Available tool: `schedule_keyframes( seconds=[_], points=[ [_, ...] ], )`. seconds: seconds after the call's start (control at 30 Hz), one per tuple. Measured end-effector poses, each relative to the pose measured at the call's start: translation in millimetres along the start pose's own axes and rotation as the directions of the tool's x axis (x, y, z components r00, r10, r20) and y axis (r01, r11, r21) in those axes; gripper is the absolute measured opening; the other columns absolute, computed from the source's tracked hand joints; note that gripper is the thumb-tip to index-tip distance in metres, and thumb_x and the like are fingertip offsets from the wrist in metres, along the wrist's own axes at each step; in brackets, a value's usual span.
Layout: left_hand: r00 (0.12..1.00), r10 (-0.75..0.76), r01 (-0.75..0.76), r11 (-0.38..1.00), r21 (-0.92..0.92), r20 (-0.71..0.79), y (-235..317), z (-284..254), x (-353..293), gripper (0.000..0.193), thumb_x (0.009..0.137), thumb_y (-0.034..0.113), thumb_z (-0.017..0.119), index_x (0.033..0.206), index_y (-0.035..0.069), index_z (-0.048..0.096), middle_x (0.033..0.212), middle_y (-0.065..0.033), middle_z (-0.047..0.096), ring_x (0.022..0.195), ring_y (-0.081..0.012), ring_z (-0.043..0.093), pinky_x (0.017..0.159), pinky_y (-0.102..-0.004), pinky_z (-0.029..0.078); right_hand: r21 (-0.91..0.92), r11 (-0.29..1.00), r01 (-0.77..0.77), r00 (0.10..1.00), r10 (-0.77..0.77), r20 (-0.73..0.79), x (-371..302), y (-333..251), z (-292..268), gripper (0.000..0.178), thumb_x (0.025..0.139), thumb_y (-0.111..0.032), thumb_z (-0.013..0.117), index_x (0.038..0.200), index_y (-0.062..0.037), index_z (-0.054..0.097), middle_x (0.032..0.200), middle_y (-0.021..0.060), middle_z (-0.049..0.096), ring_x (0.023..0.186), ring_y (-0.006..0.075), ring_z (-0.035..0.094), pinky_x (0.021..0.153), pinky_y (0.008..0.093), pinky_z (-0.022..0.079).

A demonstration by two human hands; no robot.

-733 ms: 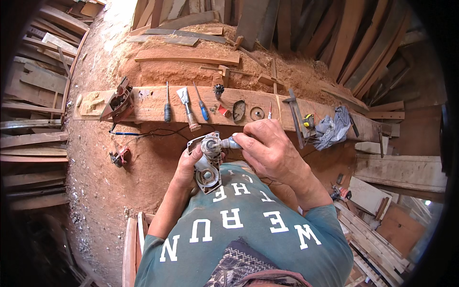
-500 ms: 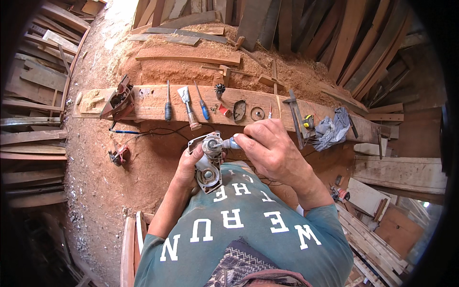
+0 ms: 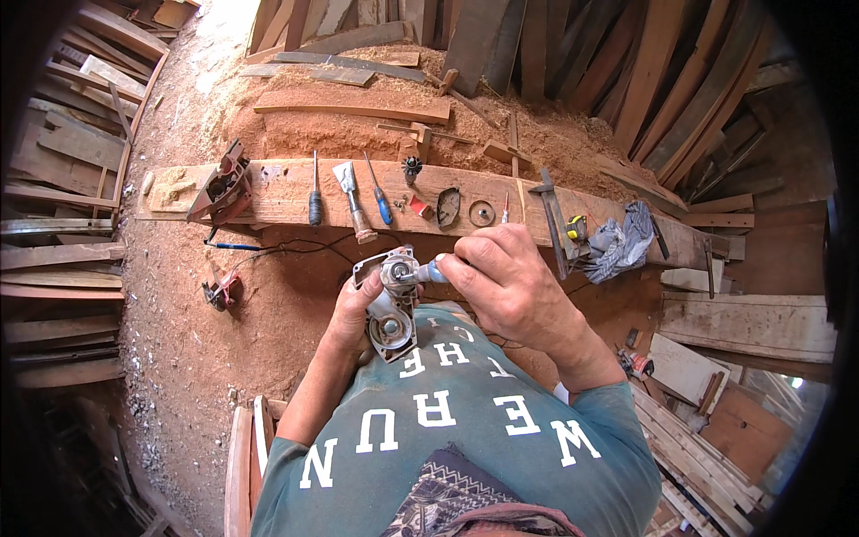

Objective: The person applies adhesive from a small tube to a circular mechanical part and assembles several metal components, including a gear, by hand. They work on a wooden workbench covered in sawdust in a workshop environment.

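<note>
A silvery metal gear housing [image 3: 391, 309] is held over my lap, its open side up with round fittings showing inside. My left hand [image 3: 356, 309] is closed around its left side, the fingers partly hidden beneath. In my right hand [image 3: 501, 273], between thumb and fingers, is a small blue-and-grey tool [image 3: 433, 271]. Its grey end reaches into the upper round part of the housing; most of its handle is covered by my fingers, so I cannot tell its exact kind.
On the wooden plank bench [image 3: 277, 197] beyond lie a red tool casing [image 3: 222, 186], screwdrivers [image 3: 315, 201], a flat scraper [image 3: 349, 188], a gear disc [image 3: 482, 212], a hammer [image 3: 552, 228], a tape measure [image 3: 577, 225] and a striped rag [image 3: 626, 237]. A cable [image 3: 295, 246] hangs below.
My right hand and the small tool have shifted slightly left, deeper over the housing's upper round part. My left hand and the housing have stayed nearly in place.
</note>
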State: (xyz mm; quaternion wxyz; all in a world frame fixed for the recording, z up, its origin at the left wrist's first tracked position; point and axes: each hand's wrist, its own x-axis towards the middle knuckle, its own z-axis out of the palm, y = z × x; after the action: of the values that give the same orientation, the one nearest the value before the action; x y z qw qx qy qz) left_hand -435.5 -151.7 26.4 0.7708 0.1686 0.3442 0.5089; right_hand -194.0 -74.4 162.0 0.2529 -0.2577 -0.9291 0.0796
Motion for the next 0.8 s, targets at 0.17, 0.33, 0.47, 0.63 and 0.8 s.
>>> schedule_keyframes(
  seconds=[0.17, 0.33, 0.47, 0.63, 0.8],
  points=[
    [1.0, 0.001, -0.001, 1.0, -0.013, 0.004, 1.3, 1.6, -0.5, 0.089, 0.097, 0.055, 0.086, 0.159, -0.001, 0.056, 0.119, -0.0173, 0.079, 0.104, -0.0243, 0.079, 0.092, -0.0375, 0.065, -0.009, 1.0, -0.021, 1.0, 0.021, 0.001, -0.4, 0.8, -1.5, 0.033, 0.09, -0.011, 0.078, 0.122, -0.0027, 0.076, 0.118, 0.008, 0.07, 0.116, 0.0273, 0.069, 0.1, 0.046, 0.052],
    [1.0, -0.006, 0.007, 1.0, -0.009, 0.022, 2.9, 2.8, 1.4, 0.09, 0.097, 0.055, 0.086, 0.16, -0.002, 0.056, 0.119, -0.0178, 0.079, 0.103, -0.0253, 0.079, 0.092, -0.0382, 0.065, -0.012, 0.999, -0.031, 0.998, 0.03, -0.054, 3.5, 4.8, -0.5, 0.032, 0.087, -0.003, 0.083, 0.118, -0.002, 0.078, 0.11, 0.0084, 0.068, 0.109, 0.0278, 0.068, 0.093, 0.0437, 0.055],
    [1.0, -0.02, 0.02, 1.0, -0.01, 0.004, 5.0, 7.3, 2.0, 0.095, 0.093, 0.057, 0.09, 0.16, -0.002, 0.056, 0.119, -0.0171, 0.079, 0.104, -0.0251, 0.079, 0.092, -0.0382, 0.065, -0.009, 0.999, -0.031, 0.998, 0.031, -0.055, 6.3, 6.3, 0.3, 0.032, 0.087, -0.004, 0.082, 0.118, -0.0018, 0.078, 0.111, 0.0086, 0.068, 0.109, 0.028, 0.068, 0.092, 0.0439, 0.055],
    [0.999, -0.022, 0.022, 1.0, 0.002, -0.025, 7.9, 10.8, 3.2, 0.099, 0.089, 0.058, 0.093, 0.159, -0.001, 0.057, 0.119, -0.016, 0.078, 0.104, -0.0243, 0.078, 0.091, -0.0383, 0.065, -0.002, 1.0, -0.026, 1.0, 0.026, -0.002, 6.9, 8.5, -1.1, 0.035, 0.091, -0.012, 0.078, 0.124, -0.0024, 0.075, 0.118, 0.0082, 0.069, 0.116, 0.0281, 0.068, 0.102, 0.047, 0.051],
    [1.0, -0.013, 0.013, 1.0, -0.001, 0.009, 7.5, 7.2, 7.0, 0.095, 0.092, 0.057, 0.09, 0.159, -0.001, 0.056, 0.121, -0.0163, 0.078, 0.105, -0.0242, 0.079, 0.092, -0.0385, 0.065, -0.009, 1.0, -0.001, 1.0, 0.001, -0.009, 9.1, 9.9, -1.4, 0.034, 0.091, -0.013, 0.078, 0.123, -0.0027, 0.076, 0.117, 0.0078, 0.07, 0.115, 0.0271, 0.068, 0.1, 0.0459, 0.051]
  ],
)
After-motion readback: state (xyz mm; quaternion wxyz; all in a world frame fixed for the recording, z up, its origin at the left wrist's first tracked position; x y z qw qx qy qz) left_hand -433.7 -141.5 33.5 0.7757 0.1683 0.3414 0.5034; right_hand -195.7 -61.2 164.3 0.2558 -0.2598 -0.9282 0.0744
